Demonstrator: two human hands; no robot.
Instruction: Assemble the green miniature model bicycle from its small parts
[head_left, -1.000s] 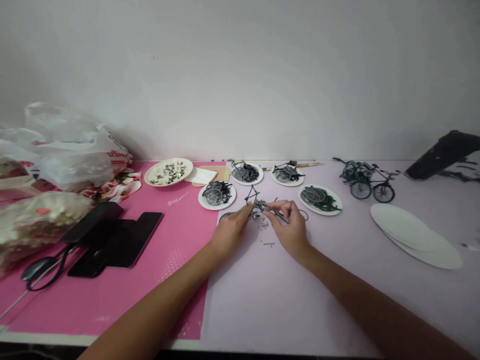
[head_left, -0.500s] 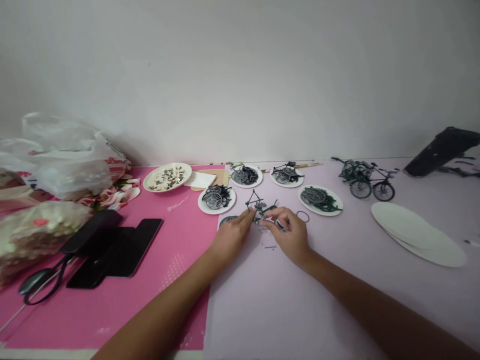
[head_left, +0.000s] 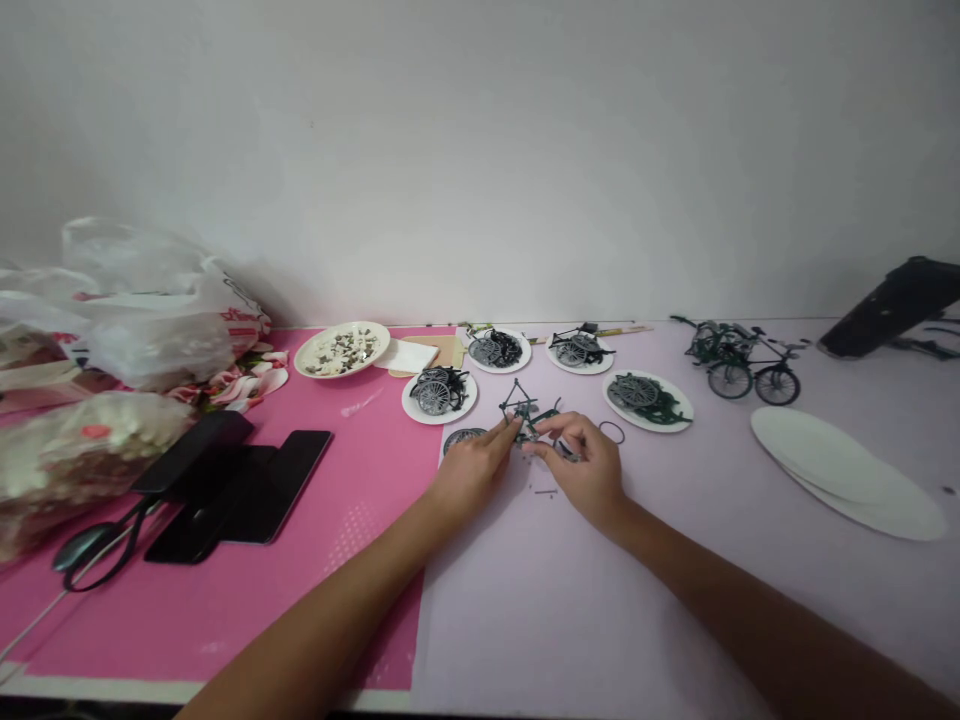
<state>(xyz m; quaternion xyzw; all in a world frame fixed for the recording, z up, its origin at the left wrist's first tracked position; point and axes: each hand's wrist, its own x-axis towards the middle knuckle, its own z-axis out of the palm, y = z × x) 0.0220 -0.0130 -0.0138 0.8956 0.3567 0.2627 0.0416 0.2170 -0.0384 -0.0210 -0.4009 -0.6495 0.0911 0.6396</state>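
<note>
From the head view, the left hand (head_left: 472,468) lays its nearly straight fingers against the small dark bicycle frame (head_left: 516,393) on the counter (head_left: 510,600), its grip hidden. The right hand (head_left: 585,465) brings thumb and forefinger close together at the frame's near side; whether they pinch anything I cannot tell. A dark ring (head_left: 623,432) lies just beside the right hand, a spoked wheel (head_left: 463,437) by the left.

A phone (head_left: 285,485) lies left of the bicycle frame (head_left: 524,409); model bicycles (head_left: 720,345) stand right; loaded plates (head_left: 526,353) lie behind.
</note>
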